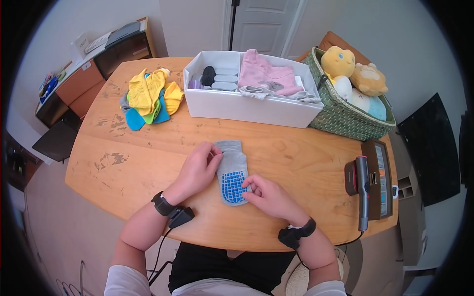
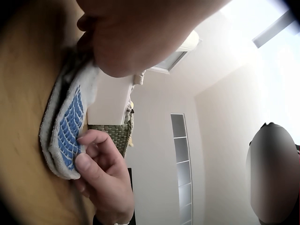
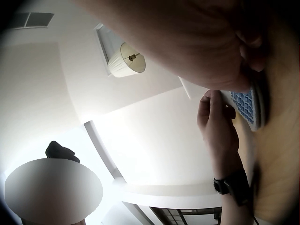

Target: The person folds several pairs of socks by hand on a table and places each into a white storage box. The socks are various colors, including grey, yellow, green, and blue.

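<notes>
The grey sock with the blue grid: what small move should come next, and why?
Perhaps the right hand should gently press the two layers of the grey sock together near its rounded end. The left wrist view shows a dark gap between them along one edge. That hand's fingers are at the blue grid, while the left hand, by the cuff, could probably steady it.

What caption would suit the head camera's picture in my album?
Left hand and right hand at a blue-patterned gray sock on a wooden table, a white box beyond.
</notes>
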